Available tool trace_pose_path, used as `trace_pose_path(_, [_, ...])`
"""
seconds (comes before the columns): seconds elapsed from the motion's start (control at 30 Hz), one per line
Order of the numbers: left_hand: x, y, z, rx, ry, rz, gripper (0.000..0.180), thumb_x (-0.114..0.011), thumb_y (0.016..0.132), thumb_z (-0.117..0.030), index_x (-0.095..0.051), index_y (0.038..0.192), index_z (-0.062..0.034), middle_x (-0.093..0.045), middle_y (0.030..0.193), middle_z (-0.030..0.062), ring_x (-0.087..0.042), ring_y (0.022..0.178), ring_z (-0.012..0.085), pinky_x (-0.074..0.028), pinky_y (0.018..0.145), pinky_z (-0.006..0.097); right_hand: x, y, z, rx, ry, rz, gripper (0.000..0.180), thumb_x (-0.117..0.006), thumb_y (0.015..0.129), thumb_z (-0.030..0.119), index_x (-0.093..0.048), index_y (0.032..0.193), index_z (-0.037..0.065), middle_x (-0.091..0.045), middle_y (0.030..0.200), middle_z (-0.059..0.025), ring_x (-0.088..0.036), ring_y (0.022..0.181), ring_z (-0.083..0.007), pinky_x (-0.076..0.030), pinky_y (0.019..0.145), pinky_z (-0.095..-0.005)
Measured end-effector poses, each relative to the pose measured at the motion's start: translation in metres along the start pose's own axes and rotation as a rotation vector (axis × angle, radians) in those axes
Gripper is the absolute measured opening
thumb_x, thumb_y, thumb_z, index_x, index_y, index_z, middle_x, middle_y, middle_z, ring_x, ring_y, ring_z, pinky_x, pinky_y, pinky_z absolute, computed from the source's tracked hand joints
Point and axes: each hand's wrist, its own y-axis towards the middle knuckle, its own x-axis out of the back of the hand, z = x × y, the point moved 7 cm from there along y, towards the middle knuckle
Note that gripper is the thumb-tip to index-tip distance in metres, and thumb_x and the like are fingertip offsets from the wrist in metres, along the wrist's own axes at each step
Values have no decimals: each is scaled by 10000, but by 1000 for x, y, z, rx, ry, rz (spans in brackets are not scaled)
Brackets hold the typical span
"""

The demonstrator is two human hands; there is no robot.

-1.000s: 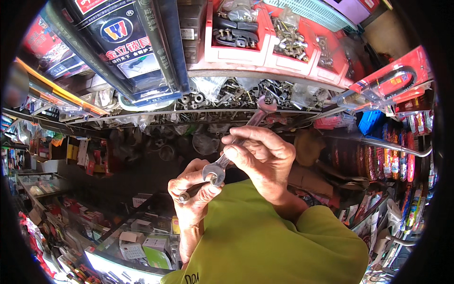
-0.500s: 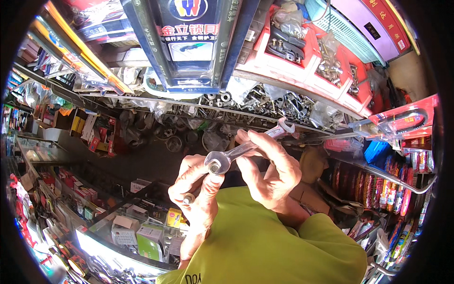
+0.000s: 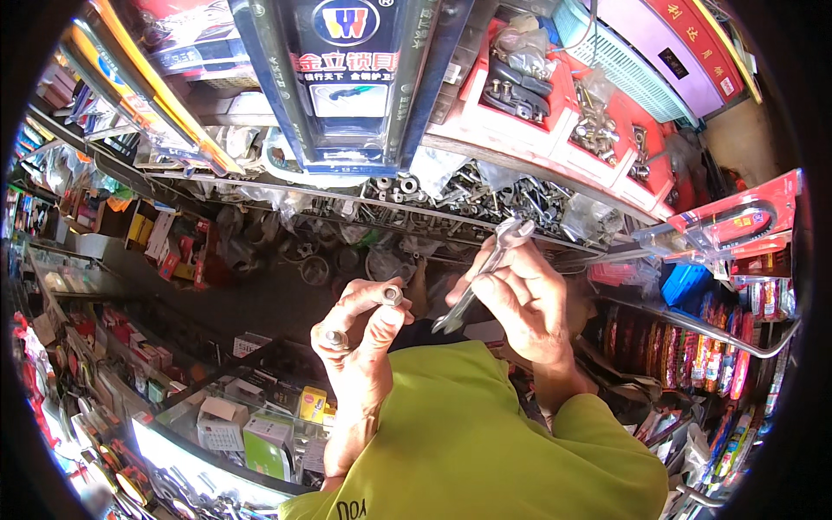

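Note:
My left hand is closed, with thumb and forefinger pinching a metal bolt; its hex end faces up. A second metal piece, like a bolt end, sticks out lower between the curled fingers of the same hand. Whether the two pieces belong together is hidden by the fingers. To the right, my right hand grips a double open-ended wrench at its middle. The wrench slants, one jaw up beside the fingertips, the other pointing down to the left, apart from the bolt.
Ahead runs a shelf of loose bolts and fittings. Red bins hold more hardware, beside a teal basket. A blue lock display panel stands in front. At left is a glass counter with small boxes; packaged goods hang at right.
The wrench has come off the bolt end and turned steeper as my right hand moved right. My left hand keeps its pinch, almost in the same place.

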Motion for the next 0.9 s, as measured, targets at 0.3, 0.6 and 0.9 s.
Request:
trace_pose_path(0.3, [-2,-2,4,-2,38,17,228,-729,795,-105,-672,996,-13,-627,946,136,-590,709,202,-471,654,315,5,-8,-20,-196,124,8,280,-524,923,59,-570,1166,-72,-633,867,-127,-577,491,-149,-445,429,-242])
trace_pose_path(0.6, [-4,-1,-5,-102,349,-4,169,-725,788,-92,-689,927,-4,-623,843,76,-572,712,139,-466,648,254,-8,-8,22,151,-693,123,335,-674,810,8,-648,1142,40,-552,705,-69,-491,549,-135,-376,484,-266])
trace_pose_path(0.9, [-5,2,-14,-176,397,132,220,-727,775,-14,-710,994,-29,-657,861,74,-607,767,129,-483,709,245,-6,-5,25,134,-687,213,361,-701,783,25,-652,1134,96,-528,651,-77,-515,499,-212,-423,468,-317])
